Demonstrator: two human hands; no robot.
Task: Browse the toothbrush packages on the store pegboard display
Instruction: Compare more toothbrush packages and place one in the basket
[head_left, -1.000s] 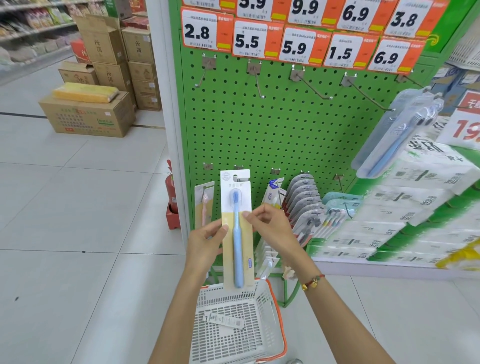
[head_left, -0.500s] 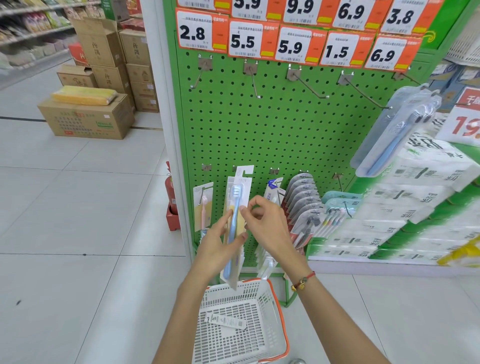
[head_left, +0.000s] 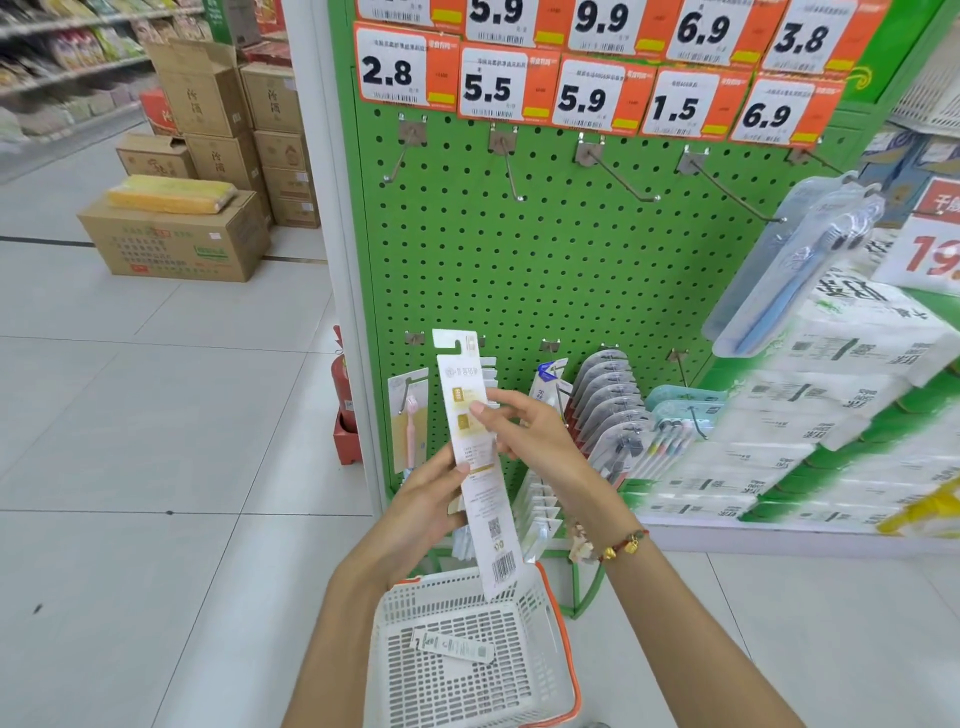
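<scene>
Below the fingers, a white plastic basket (head_left: 467, 670) holds one small white card pack (head_left: 453, 647). Left hand (head_left: 423, 512) and right hand (head_left: 540, 441) pinch a long white toothbrush package (head_left: 480, 467), printed back showing.

Toothbrush package (head_left: 480, 462): long white card, printed back with barcode facing the viewer, nearly upright, held before the lower green pegboard (head_left: 545, 270), above hanging packages.

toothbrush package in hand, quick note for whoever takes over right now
Left hand grips the toothbrush package at its lower edge; right hand pinches it higher up.
The package is off its hook, printed back with barcode facing the camera, over the white basket.
The basket holds one small package.
More packages hang on the pegboard.
Done: one package taken down.
Left: probably finish reading, then rehang or drop in.
</scene>
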